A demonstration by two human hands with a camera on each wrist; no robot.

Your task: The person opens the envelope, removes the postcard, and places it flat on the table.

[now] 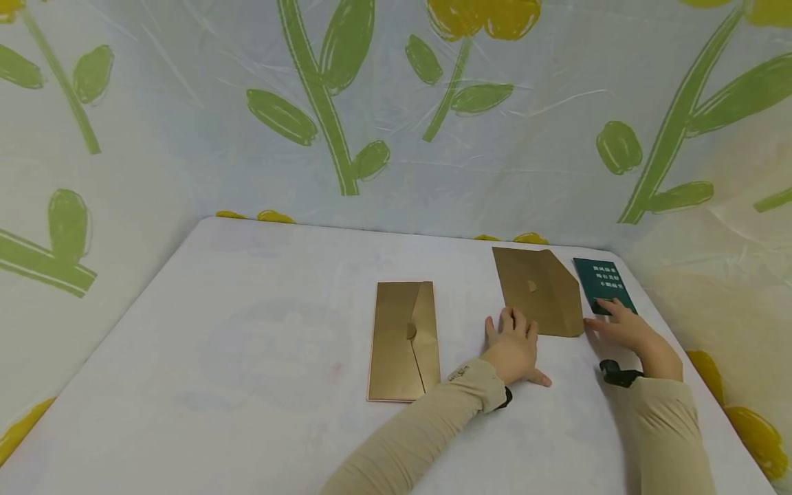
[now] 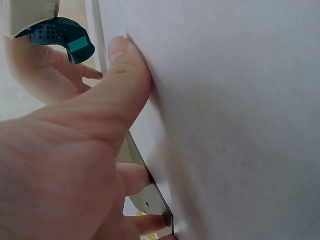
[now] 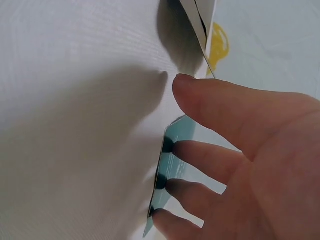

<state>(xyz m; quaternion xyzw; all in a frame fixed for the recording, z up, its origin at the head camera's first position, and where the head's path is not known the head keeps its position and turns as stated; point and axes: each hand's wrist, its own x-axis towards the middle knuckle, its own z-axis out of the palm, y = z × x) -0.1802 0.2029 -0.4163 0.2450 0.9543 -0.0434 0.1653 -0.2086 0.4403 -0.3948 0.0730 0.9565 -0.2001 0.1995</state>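
Note:
Toward the back right of the table lies a gold envelope (image 1: 526, 282) with its flap spread out. My left hand (image 1: 512, 352) rests its fingers on that envelope's near edge, thumb stretched apart on the table. A dark green card (image 1: 603, 278) with white lettering lies just right of it. My right hand (image 1: 631, 337) touches the near end of the card with straight fingertips. In the right wrist view several fingertips meet the card (image 3: 175, 145), while the thumb stays off it. A second gold envelope (image 1: 402, 340), flap closed, lies left of my left hand.
The white table (image 1: 216, 344) ends close beside my right forearm. A flower-patterned sheet (image 1: 396, 165) hangs behind the table and along its sides. Each wrist carries a dark strap (image 1: 619, 373).

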